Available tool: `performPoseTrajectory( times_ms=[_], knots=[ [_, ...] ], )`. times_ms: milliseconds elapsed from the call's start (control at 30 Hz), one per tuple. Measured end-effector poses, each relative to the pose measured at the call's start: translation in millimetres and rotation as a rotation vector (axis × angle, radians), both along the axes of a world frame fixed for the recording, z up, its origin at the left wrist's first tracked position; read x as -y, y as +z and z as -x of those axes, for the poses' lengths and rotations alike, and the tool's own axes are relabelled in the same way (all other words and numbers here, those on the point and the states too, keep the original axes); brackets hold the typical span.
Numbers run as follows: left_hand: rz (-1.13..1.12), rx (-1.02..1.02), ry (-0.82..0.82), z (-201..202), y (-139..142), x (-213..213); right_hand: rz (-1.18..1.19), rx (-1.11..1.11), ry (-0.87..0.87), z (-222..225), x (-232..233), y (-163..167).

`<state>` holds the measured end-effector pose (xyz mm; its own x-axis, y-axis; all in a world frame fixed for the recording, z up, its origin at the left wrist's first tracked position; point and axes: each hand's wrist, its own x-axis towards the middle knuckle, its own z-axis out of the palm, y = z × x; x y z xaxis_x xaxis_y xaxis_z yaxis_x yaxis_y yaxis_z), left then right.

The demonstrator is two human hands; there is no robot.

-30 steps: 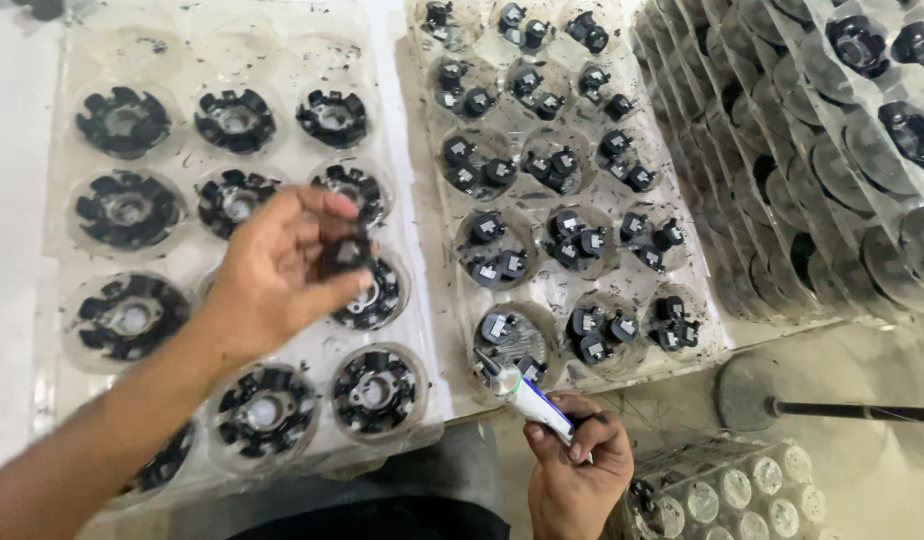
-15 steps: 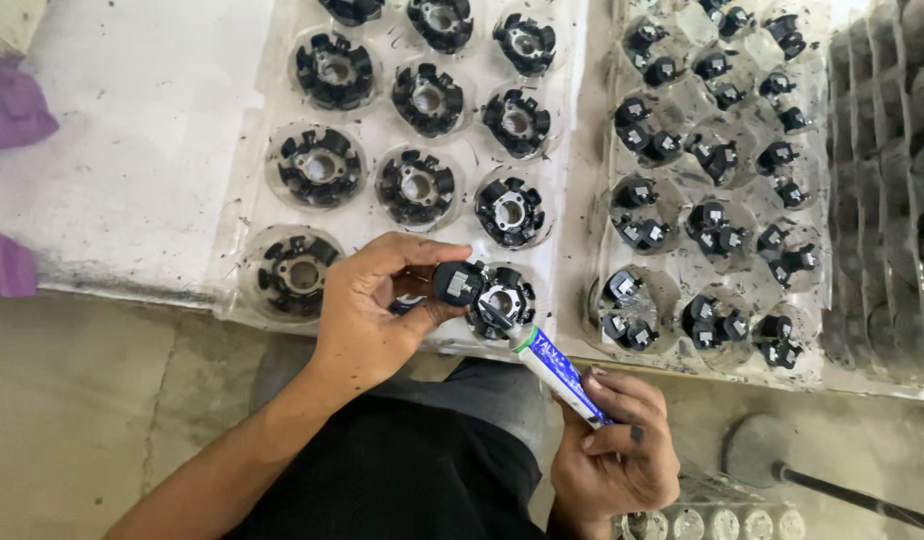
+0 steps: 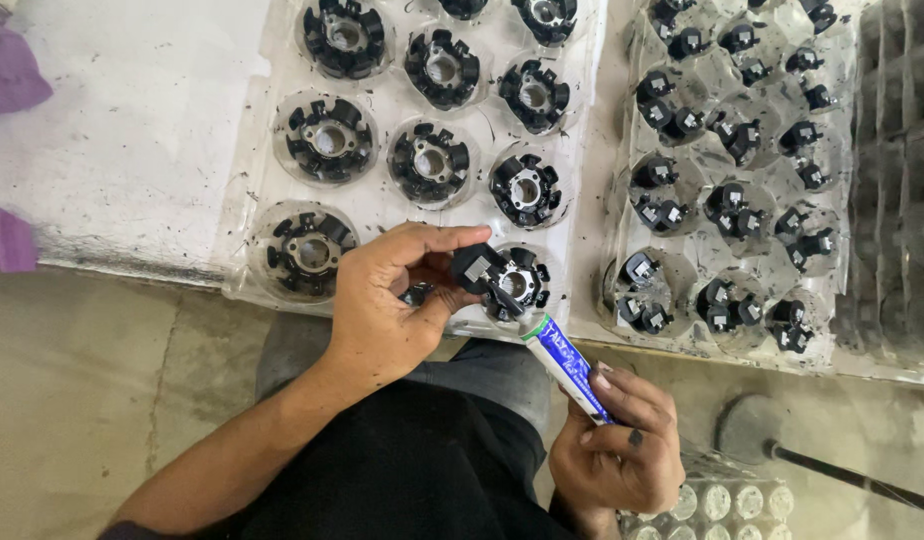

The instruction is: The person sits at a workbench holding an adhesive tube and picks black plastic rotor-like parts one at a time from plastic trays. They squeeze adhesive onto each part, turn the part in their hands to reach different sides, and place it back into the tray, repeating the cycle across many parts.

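Holding small black part and glue tube just past tray edge.

Left tray: clear moulded plastic package on the counter, with round pockets in rows of three, each holding a black ring-shaped part.
Right tray: a second clear plastic package just beside the first, its pockets holding small black pieces in pairs.
Tube: slim squeeze tube, white with a blue label and a green band near its nozzle, held in the right hand.
Bottom tray: clear, round pockets, partly visible.
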<state>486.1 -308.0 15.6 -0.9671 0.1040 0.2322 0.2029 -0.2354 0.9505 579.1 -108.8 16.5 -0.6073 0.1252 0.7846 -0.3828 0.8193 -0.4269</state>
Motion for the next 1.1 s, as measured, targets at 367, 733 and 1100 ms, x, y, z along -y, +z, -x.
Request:
performPoseTrajectory(
  times_ms=[367, 733, 1100],
  knots=[
    [0.036, 0.007, -0.001, 1, -7, -1, -0.124, -0.062, 0.032, 6, 2, 4],
    [-0.021, 0.023, -0.013, -1, -9, -1, -0.126, -0.028, 0.032, 3, 4, 5],
    [-0.166, 0.173, -0.075, 4, -28, -9, -0.114, -0.011, 0.043, 7, 3, 2]
  ],
)
